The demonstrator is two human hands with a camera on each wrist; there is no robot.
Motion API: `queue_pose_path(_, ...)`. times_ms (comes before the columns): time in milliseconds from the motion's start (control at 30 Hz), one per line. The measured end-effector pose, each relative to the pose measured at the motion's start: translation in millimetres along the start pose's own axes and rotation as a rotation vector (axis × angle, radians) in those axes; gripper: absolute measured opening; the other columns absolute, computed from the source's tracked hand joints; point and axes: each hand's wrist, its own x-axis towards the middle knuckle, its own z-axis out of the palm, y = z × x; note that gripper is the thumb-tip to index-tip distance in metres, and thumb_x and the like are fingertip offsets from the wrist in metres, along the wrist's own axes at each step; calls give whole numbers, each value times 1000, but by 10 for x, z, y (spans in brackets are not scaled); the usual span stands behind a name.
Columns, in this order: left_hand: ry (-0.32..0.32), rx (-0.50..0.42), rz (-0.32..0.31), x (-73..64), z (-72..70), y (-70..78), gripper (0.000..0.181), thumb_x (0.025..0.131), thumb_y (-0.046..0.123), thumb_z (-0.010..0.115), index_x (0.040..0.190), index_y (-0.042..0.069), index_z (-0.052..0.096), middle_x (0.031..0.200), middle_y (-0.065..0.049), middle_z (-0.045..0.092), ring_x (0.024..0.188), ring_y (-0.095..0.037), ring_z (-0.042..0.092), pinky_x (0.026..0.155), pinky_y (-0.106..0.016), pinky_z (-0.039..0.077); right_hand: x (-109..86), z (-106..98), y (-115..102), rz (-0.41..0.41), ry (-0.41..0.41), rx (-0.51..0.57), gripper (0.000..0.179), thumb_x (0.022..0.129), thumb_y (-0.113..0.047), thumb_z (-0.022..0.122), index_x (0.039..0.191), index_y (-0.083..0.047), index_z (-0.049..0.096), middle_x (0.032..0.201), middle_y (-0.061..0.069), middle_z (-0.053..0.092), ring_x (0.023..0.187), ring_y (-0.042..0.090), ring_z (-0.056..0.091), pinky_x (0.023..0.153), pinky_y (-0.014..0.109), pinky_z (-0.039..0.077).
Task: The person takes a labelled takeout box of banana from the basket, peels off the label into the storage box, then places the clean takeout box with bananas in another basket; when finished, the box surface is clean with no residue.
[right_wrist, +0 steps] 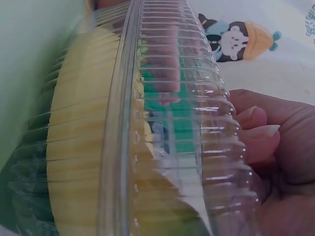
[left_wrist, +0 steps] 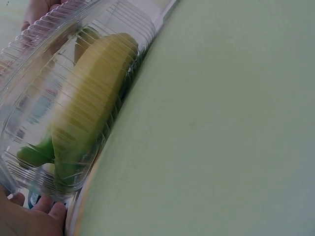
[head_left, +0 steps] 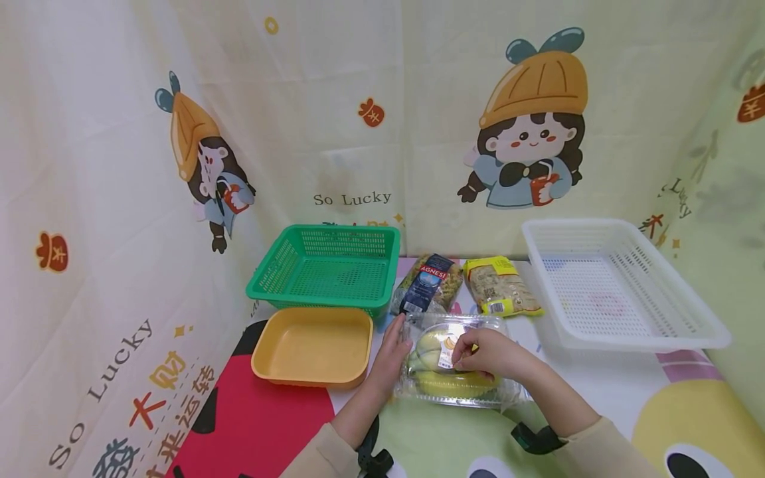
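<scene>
A clear plastic clamshell box [head_left: 427,393] lies on the table in front of me, holding a banana [head_left: 448,385] and pale green, rounded produce [head_left: 424,352] behind it. My left hand [head_left: 388,355] holds the box's left end, thumb by the lid's edge. In the left wrist view its bent fingertips [left_wrist: 44,204] touch the box's end. Over the lid, my right hand [head_left: 490,355] has curled fingers, with thumb and finger close together at the edge of a white label [head_left: 446,350]. The right wrist view shows those fingers [right_wrist: 258,140] just above the ribbed lid.
A green basket [head_left: 257,292] and an orange-yellow tub [head_left: 311,378] stand at left. Behind the box lie an Agnesi pasta bag [head_left: 430,282] and a yellow-labelled food bag [head_left: 502,285]. A white basket [head_left: 651,342] stands at right. Printed curtains [head_left: 358,153] enclose the table.
</scene>
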Motion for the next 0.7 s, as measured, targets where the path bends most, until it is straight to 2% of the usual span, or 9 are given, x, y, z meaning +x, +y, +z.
queue_pose_path(200,8,3,-3,0,4,1,64,102,33,45,160,20,18,167,-5,9,154,-31,6,121,-61,11,-17,9,-20,5,-6,6,8,92,-20,68,87,-14,67,68,1,54,47,12,43,43,26,40)
queue_pose_path(467,5,-20,8,-11,-1,17,64,102,30,46,159,21,19,167,-6,8,154,-33,6,121,-62,10,-50,29,-25,-46,-12,22,11,99,-19,59,92,-10,63,76,12,57,48,13,46,44,29,44)
queue_pose_path(600,6,-25,13,-10,0,17,63,102,27,45,159,18,19,167,-10,8,154,-35,7,120,-63,11,-54,27,-10,-42,-14,63,13,100,-19,57,95,-8,61,80,15,58,48,13,47,43,28,44)
queue_pose_path(700,2,-28,18,-13,0,20,63,103,25,44,159,16,18,167,-12,8,153,-37,7,120,-64,10,-59,23,-5,-29,-22,118,16,101,-21,57,97,-5,58,78,12,56,49,14,47,44,27,43)
